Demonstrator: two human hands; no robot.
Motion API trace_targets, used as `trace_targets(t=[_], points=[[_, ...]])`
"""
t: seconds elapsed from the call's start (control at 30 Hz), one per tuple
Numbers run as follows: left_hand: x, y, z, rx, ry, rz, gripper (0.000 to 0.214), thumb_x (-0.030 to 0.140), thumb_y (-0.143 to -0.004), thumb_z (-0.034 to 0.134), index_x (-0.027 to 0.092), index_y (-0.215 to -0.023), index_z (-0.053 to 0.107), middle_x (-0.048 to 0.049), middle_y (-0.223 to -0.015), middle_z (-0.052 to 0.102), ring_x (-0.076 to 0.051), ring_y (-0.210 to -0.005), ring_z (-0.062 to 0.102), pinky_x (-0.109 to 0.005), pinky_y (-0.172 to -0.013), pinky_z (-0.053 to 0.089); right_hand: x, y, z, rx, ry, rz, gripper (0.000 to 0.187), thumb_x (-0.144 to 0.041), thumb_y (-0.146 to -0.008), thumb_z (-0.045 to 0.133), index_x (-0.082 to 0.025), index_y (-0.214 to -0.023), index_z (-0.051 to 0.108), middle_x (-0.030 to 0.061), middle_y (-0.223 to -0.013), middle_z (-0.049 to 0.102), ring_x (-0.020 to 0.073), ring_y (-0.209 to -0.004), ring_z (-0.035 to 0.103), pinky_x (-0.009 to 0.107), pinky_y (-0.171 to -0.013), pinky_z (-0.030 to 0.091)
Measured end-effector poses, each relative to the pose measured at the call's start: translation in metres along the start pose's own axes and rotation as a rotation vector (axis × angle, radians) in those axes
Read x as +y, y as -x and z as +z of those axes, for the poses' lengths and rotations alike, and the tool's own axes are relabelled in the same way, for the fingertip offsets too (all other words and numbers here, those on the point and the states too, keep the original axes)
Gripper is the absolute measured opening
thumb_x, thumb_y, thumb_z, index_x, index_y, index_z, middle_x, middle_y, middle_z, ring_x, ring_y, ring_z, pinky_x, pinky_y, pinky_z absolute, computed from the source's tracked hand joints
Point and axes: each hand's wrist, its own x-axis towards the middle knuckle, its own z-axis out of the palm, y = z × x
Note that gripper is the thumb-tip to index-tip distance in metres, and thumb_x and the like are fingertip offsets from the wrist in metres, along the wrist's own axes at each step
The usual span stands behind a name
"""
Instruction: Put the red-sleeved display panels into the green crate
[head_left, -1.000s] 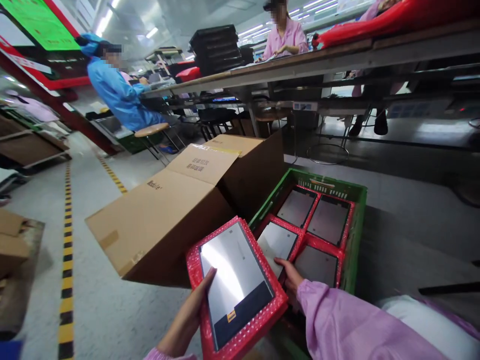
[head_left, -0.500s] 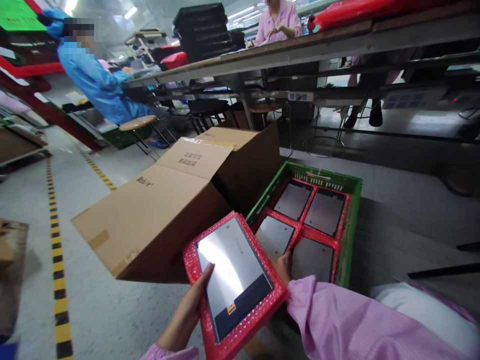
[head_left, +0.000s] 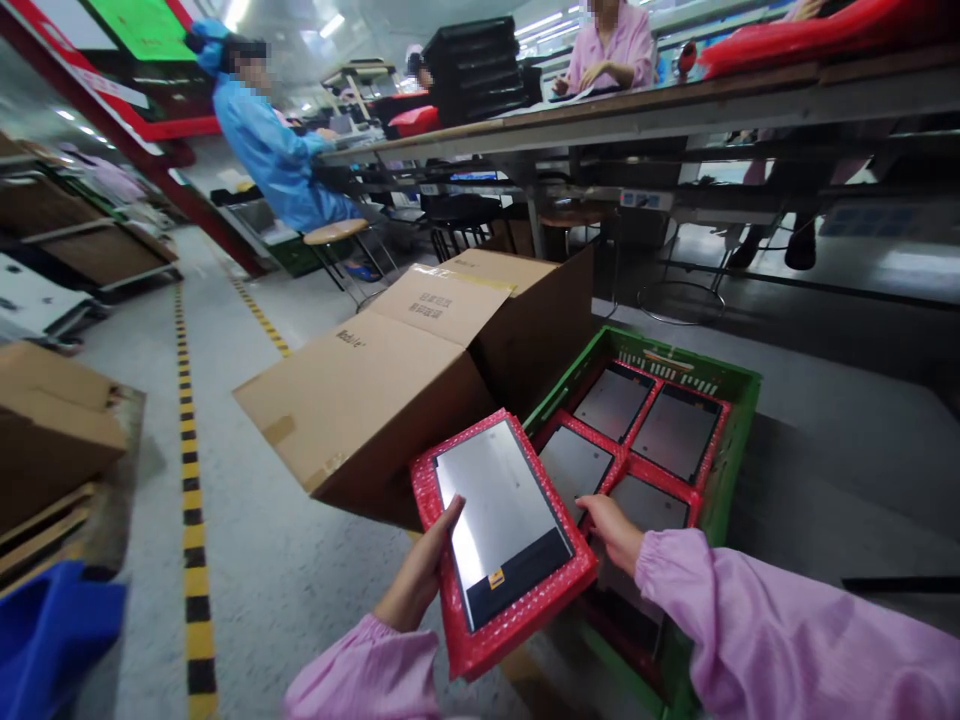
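Note:
My left hand [head_left: 424, 572] is closed round the left edge of a display panel [head_left: 502, 490] in a red bubble-wrap sleeve, thumb on its face. The panel is tilted, its grey side up, with a dark strip and an orange label at the lower end. My right hand [head_left: 613, 530] is over the green crate [head_left: 739, 440], fingers pinched by the held sleeve's right edge and a panel lying below. What the fingertips grip is hidden. Several more grey panels [head_left: 679, 432] lie in red bubble wrap [head_left: 622, 455] inside the crate.
An open cardboard box [head_left: 375, 370] stands left of the crate. Behind are a long workbench [head_left: 600, 122], a stool [head_left: 335, 232] and co-workers in pink [head_left: 628, 45] and blue [head_left: 266, 140]. A blue bin [head_left: 60, 630] and another carton [head_left: 56, 425] are at left.
The view has turned left, so the scene sits further right. My right hand has come out from behind the held panel's edge and shows more. My left hand keeps its hold on the panel.

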Motion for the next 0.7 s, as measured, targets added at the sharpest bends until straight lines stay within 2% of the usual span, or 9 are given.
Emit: trace_targets(t=[0.1, 0.2, 0.37, 0.43, 0.6, 0.7], points=[[-0.001, 0.0, -0.006, -0.021, 0.009, -0.022, 0.045, 0.034, -0.091, 0.059, 0.002, -0.123, 0.058, -0.0168, -0.079, 0.078, -0.028, -0.066, 0.075, -0.039, -0.07, 0.064, -0.014, 0.017, 0.011, -0.202, -0.043, 0.146, 0.03, -0.037, -0.103, 0.053, -0.012, -0.09, 0.063, 0.0014, -0.079, 0.063, 0.0144, -0.064, 0.06, 0.029, -0.063, 0.053], [-0.002, -0.001, -0.011, -0.044, 0.01, -0.046, 0.045, 0.036, -0.092, 0.059, 0.0, -0.119, 0.06, -0.018, -0.079, 0.077, -0.028, -0.066, 0.075, -0.039, -0.071, 0.064, -0.029, 0.028, 0.028, -0.401, -0.133, 0.219, 0.042, -0.047, -0.106, 0.045, -0.012, -0.095, 0.065, 0.0038, -0.081, 0.067, 0.0163, -0.068, 0.064, 0.032, -0.069, 0.055], [-0.003, -0.005, -0.016, -0.038, 0.004, -0.062, 0.043, 0.035, -0.093, 0.057, 0.001, -0.118, 0.06, -0.0161, -0.076, 0.077, -0.027, -0.066, 0.075, -0.037, -0.072, 0.064, -0.044, 0.027, 0.037, -0.542, -0.214, 0.253, 0.057, -0.051, -0.109, 0.028, -0.01, -0.099, 0.066, 0.0053, -0.079, 0.069, 0.0162, -0.068, 0.067, 0.031, -0.072, 0.056], [-0.003, -0.006, -0.016, -0.028, 0.004, -0.061, 0.042, 0.034, -0.093, 0.057, 0.001, -0.118, 0.06, -0.0153, -0.075, 0.077, -0.026, -0.065, 0.075, -0.036, -0.071, 0.064, -0.044, 0.024, 0.036, -0.571, -0.212, 0.248, 0.054, -0.049, -0.109, 0.031, -0.009, -0.1, 0.067, 0.0057, -0.08, 0.069, 0.0163, -0.069, 0.067, 0.032, -0.073, 0.056], [-0.003, -0.005, -0.014, -0.015, 0.004, -0.048, 0.038, 0.03, -0.094, 0.056, 0.004, -0.121, 0.059, -0.0126, -0.075, 0.078, -0.025, -0.063, 0.075, -0.036, -0.071, 0.064, -0.042, 0.018, 0.039, -0.592, -0.197, 0.153, 0.022, -0.029, -0.104, 0.054, -0.011, -0.104, 0.066, 0.0041, -0.087, 0.07, 0.0163, -0.073, 0.067, 0.032, -0.075, 0.056], [-0.003, -0.001, -0.011, -0.013, -0.024, -0.049, 0.037, 0.025, -0.093, 0.056, 0.003, -0.123, 0.058, -0.0134, -0.075, 0.078, -0.026, -0.064, 0.075, -0.036, -0.07, 0.064, -0.039, 0.017, 0.044, -0.587, -0.182, 0.082, 0.012, -0.021, -0.098, 0.062, -0.01, -0.102, 0.066, 0.004, -0.087, 0.07, 0.0164, -0.071, 0.066, 0.032, -0.073, 0.056]])
